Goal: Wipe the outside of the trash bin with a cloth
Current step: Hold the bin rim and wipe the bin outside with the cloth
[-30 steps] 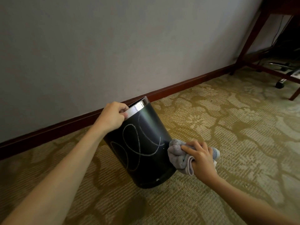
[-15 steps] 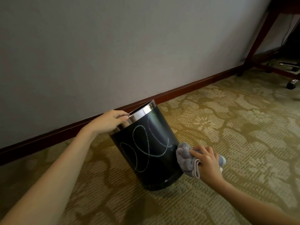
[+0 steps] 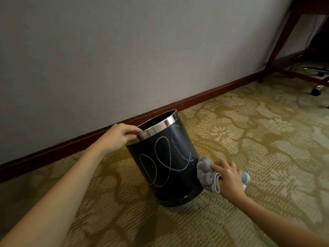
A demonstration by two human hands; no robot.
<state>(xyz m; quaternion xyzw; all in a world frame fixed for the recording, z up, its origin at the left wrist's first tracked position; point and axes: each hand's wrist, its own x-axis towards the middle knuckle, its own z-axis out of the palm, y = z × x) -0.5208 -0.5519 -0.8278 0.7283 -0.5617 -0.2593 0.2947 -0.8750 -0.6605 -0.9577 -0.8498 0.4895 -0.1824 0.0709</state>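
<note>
A black trash bin point(image 3: 178, 180) with a shiny metal rim stands on the carpet near the wall, leaning slightly. White chalk loops run across its near side. My left hand point(image 3: 121, 138) grips the rim at its left edge. My right hand point(image 3: 229, 177) holds a bunched grey cloth point(image 3: 204, 173), and the cloth presses against the lower right side of the bin.
A grey wall with a dark red baseboard point(image 3: 204, 97) runs behind the bin. A wooden desk leg point(image 3: 283, 40) stands at the far right, with a chair's wheeled base point(image 3: 317, 90) under it. Patterned carpet point(image 3: 249, 131) covers the floor.
The bin has tipped more upright and now shows its open mouth. My left hand stays on the rim and the cloth stays at the bin's lower right side.
</note>
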